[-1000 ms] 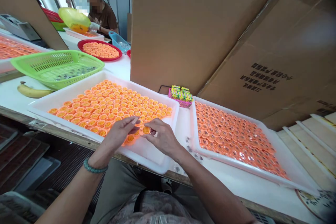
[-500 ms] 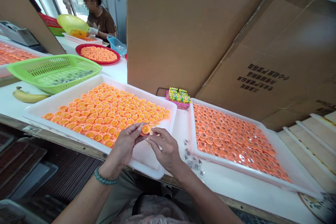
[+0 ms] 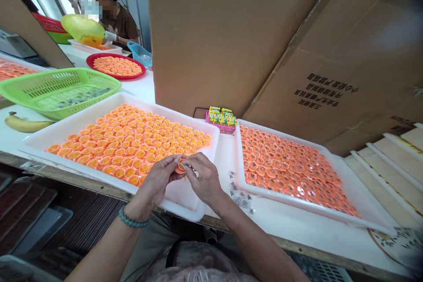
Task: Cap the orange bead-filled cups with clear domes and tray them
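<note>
A small orange cup (image 3: 180, 167) is near the middle of the frame, over the lower right part of the white tray (image 3: 189, 194). The left hand (image 3: 159, 180) has its fingers clamped on it; the right hand (image 3: 205, 179) meets its other side, but whether those fingers grip or only touch, I cannot tell. I think a gentle, level hold would be best, so the wall does not bend. Fingers hide much of the cup, and its inside is hard to make out.

Pieces (image 3: 132, 139) in tray (image 3: 185, 194), banana (image 3: 28, 124) left, perhaps plate (image 3: 400, 245) right
</note>
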`<state>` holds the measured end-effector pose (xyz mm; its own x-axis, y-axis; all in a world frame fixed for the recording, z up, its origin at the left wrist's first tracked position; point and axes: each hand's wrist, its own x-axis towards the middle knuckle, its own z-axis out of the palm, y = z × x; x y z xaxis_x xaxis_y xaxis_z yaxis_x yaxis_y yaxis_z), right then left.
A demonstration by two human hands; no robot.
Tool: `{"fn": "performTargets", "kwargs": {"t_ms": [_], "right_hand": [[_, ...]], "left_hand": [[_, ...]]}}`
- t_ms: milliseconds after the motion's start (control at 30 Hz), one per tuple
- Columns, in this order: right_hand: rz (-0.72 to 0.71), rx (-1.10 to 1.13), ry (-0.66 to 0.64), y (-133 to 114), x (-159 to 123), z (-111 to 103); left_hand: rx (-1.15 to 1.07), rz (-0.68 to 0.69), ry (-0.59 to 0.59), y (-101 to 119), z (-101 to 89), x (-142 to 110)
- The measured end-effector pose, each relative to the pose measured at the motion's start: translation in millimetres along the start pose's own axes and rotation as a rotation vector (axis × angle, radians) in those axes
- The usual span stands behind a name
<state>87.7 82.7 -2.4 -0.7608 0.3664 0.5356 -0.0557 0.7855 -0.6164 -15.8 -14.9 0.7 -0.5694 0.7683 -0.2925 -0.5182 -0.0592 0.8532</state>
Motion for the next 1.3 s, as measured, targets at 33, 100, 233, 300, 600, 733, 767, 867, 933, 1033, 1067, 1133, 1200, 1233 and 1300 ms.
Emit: {"fn": "performTargets", "kwargs": {"t_ms": [33,100,233,300,600,733,767,867,933,1033,1067,1133,1200,1233,1300], "right_hand": [[0.021,0.024,0.023,-1,1,0],[0.076,0.039,0.090,0,4,-3],[0.142,-0.071,0.106,11,8,-20],[0.148,-0.131,0.052,20,4,-35],[0.364,-0.476,-0.376,36,-77,-63],[0.328,-0.518,-0.525,44,-103,-39],[0.317,-0.524,-0.534,46,-105,-35],[0.307,-0.463,-0.447,52,-108,-34],[0.347,-0.354,-0.280,52,-106,-40],[0.502,-0.146,-0.012,48,-98,-51],[0.573,-0.060,0.047,46,-94,-54],[0.707,0.119,0.129,40,-85,-58],[0.764,0.248,0.156,34,-75,-60],[0.751,0.274,0.145,31,-69,-61],[0.670,0.271,0.088,25,-58,-61]], "left_hand": [[-0.016,-0.016,-0.009,0,-0.7,0],[-0.047,-0.053,-0.014,1,-2.1,1],[-0.089,-0.108,0.014,3,-3.9,1],[-0.073,-0.107,0.012,3,-3.9,0],[0.185,-0.058,0.062,2,3.4,-1],[0.216,-0.041,0.085,2,5.0,-1],[0.224,-0.042,0.092,2,5.1,-1],[0.242,-0.046,0.105,2,4.9,-1],[0.243,-0.053,0.100,2,4.4,-1],[0.227,-0.075,0.066,3,3.5,-2],[0.221,-0.085,0.058,3,3.3,-2],[0.218,-0.094,0.048,3,3.1,-1],[0.224,-0.095,0.041,2,3.2,-1],[0.224,-0.096,0.029,2,3.1,0],[0.210,-0.098,-0.010,1,2.9,0]]}}
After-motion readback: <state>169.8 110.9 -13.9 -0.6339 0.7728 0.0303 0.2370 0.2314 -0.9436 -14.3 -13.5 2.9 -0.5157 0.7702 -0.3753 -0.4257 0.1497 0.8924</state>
